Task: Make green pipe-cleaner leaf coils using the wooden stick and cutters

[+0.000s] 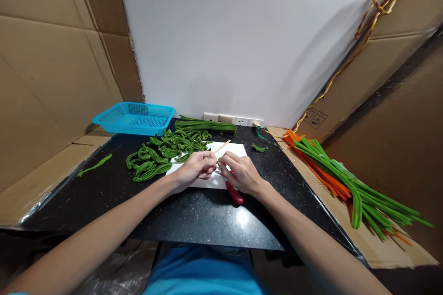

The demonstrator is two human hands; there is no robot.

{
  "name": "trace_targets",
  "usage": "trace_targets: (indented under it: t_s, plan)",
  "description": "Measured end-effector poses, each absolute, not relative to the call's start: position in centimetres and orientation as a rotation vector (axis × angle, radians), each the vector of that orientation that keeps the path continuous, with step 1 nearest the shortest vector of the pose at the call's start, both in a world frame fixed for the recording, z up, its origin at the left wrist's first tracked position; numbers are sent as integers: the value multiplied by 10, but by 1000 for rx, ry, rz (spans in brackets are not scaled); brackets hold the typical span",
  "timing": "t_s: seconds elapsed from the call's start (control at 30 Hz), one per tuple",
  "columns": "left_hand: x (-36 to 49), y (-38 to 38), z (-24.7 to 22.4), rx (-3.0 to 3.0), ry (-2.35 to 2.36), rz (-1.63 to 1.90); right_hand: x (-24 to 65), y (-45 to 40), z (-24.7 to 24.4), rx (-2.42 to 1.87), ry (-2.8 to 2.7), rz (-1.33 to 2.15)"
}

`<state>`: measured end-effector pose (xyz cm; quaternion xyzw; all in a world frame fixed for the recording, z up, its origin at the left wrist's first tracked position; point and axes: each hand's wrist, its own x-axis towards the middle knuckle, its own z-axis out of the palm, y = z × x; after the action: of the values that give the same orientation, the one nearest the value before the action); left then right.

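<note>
My left hand (198, 166) is closed in a pinch above a white sheet (207, 182). A thin tan stick (222, 146) slants up and right from behind its fingers. Close beside it, my right hand (241, 171) is pinched too, and a tiny bit of green shows between the fingertips of both hands. What each hand grips is mostly hidden. A tool with a red handle (234, 193) lies under my right hand, its other end covered. To the left is a pile of curled dark green fuzzy pieces (152, 159).
A blue basket (138, 120) stands at the back left, beside a bundle of green stems (206, 126). Green strips (349, 184) and orange strips (321, 173) lie on cardboard at right. Cardboard walls flank the black table (194, 221). A twisted cable (332, 80) hangs at right.
</note>
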<state>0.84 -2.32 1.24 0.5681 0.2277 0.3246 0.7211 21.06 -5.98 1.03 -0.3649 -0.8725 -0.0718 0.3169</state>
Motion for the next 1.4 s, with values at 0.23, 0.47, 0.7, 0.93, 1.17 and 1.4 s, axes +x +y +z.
trace_targets:
  t_s: [0.23,0.47,0.7,0.93,1.17,1.4]
  plan:
    - [9,-27,16,1222,543,663,212,-61,16,-995,-2340,-225]
    - [11,-32,13,1651,585,1017,183,-67,19,-1049,-1694,628]
    - [-15,-20,17,2580,464,977,179,-69,32,-893,-1066,1775]
    - [3,-23,3,1864,586,971,193,-60,18,-1150,-1682,913]
    - [9,-18,0,1376,547,741,210,-56,10,-1050,-2393,-186]
    - [5,-21,4,1436,457,774,201,-60,11,-1039,-2056,403]
